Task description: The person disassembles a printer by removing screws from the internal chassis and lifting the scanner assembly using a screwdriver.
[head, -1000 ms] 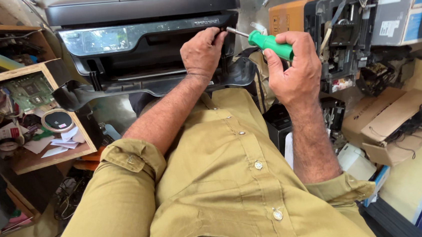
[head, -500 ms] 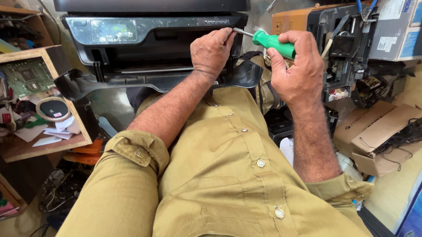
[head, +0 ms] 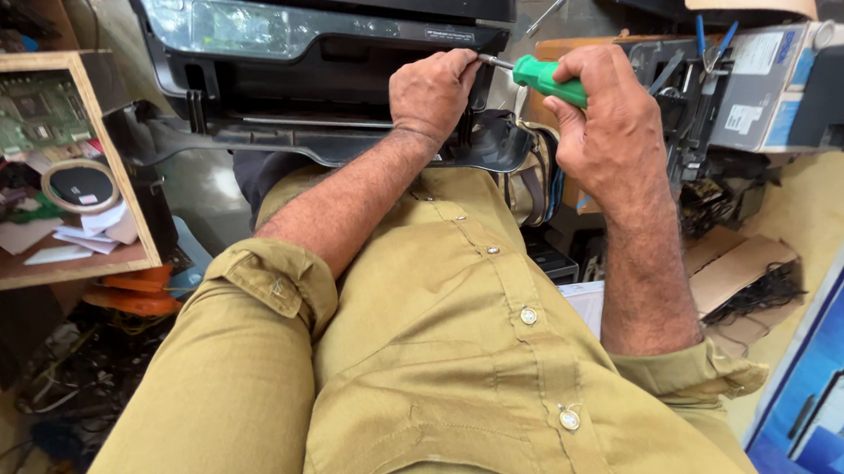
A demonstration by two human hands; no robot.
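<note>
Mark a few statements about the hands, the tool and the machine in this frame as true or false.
1. The right hand holds a green-handled screwdriver. True.
2. The left hand rests on the black printer. True.
3. The screwdriver lies unused on the wooden shelf. False: it is in the right hand, tip towards the printer by the left hand.
4. The person wears a blue shirt. False: the shirt is olive-khaki.
5. A green circuit board sits in the wooden shelf. True.

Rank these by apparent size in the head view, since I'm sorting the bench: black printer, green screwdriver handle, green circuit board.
1. black printer
2. circuit board
3. screwdriver handle, partly hidden in the right hand, so this is unsure.
</note>
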